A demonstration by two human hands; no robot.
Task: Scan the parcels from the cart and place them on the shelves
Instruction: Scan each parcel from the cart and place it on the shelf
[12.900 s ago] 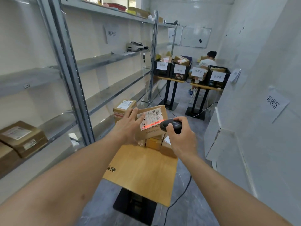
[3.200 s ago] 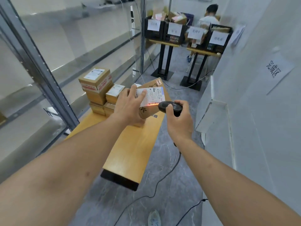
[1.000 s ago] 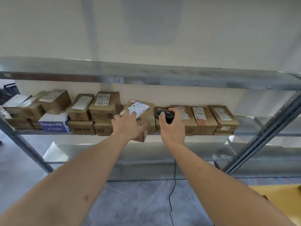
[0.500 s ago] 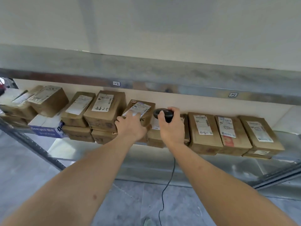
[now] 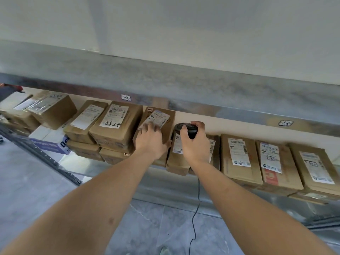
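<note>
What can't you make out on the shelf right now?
- Parcel label print: head view, blurred and partly under the left hand.
- Scanner body: mostly inside the right hand grip.
- Boxes under the parcel: hidden by both forearms.
- Far-left boxes: cut off by the edge.

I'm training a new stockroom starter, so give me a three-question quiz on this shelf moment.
1. True or false: the right hand holds the scanner.
2. The left hand rests on: A) the parcel with the small "1-1" sticker, B) the parcel marked 8825, C) the blue-printed box.
3. Fill in: the scanner's cable hangs down toward the ____.

Key: 1 true; 2 A; 3 floor.
</note>
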